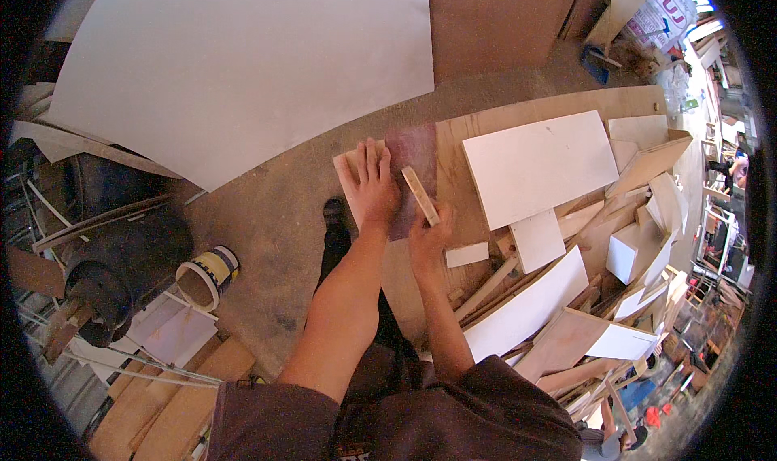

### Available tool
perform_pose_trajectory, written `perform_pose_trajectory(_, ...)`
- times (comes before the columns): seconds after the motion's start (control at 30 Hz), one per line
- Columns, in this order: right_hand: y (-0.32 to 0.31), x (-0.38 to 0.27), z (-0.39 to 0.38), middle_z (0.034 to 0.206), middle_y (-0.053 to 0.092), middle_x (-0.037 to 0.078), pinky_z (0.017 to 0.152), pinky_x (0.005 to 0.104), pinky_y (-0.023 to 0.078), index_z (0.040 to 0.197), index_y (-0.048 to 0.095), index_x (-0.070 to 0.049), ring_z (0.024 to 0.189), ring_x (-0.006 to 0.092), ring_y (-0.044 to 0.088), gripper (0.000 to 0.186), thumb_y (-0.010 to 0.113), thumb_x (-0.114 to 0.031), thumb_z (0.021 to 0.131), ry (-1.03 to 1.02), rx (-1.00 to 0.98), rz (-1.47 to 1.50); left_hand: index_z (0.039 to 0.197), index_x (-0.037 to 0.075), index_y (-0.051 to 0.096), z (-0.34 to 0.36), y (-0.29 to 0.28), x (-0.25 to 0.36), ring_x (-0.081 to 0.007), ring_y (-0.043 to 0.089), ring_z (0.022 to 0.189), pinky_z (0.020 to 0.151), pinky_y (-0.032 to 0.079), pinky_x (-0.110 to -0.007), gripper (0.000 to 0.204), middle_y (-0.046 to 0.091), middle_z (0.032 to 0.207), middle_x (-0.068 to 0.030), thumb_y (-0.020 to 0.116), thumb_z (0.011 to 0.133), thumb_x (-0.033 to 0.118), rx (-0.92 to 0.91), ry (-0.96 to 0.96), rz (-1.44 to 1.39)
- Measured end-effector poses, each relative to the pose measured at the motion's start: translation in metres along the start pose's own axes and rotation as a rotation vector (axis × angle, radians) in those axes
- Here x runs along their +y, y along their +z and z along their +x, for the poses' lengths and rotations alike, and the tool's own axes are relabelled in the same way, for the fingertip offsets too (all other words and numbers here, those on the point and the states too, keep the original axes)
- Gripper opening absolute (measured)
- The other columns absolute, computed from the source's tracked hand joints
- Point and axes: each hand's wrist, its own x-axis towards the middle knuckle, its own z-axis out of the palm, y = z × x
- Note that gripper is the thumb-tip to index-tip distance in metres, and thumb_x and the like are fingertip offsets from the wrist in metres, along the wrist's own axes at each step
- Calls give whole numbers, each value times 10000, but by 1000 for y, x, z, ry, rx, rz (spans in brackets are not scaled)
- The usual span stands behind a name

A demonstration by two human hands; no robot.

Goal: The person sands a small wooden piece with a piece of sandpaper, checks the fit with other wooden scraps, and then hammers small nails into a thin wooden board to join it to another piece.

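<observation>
My left hand (375,187) lies over a narrow pale board (346,169), fingers stretched out and slightly apart. The thumb side is hidden. My right hand (430,228) is closed around the lower end of a short wooden strip (419,192), which it holds tilted, its upper end leaning left. Beneath both hands is a flat reddish-purple piece (417,149), on the end of a long plywood board (461,129). Whether the strip touches it, I cannot tell.
Right of my hands lies a large white panel (541,165) on a heap of offcuts (595,339). A big white sheet (267,56) fills the far left. A bucket (209,276) and a black drum (121,250) stand at left. Another person (603,441) shows at lower right.
</observation>
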Motion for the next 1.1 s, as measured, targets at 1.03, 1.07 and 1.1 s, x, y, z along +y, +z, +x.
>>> perform_pose_trajectory(1.03,24,4,-3,1004,621,223,852,489,443,1077,601,53,987,441,550,285,663,-142,878,-66,98,-129,1426,132,415,4,5,-5,-264,154,1481,1185,2,-581,541,257,1572,-95,510,914,279,27,27,-42)
perform_pose_trajectory(1.07,12,20,-25,1034,621,234,856,495,442,1087,593,62,1000,453,537,316,663,-162,877,-4,3,-94,1430,125,408,3,0,0,-265,144,1483,1185,-2,-580,551,245,1576,-100,514,911,276,-10,27,-67)
perform_pose_trajectory(1.1,9,13,-22,1034,621,234,856,495,442,1087,593,62,1000,453,537,316,663,-162,877,-9,6,-90,1434,119,400,1,-4,-3,-266,134,1485,1185,-6,-579,561,233,1579,-106,518,908,274,-38,22,-79)
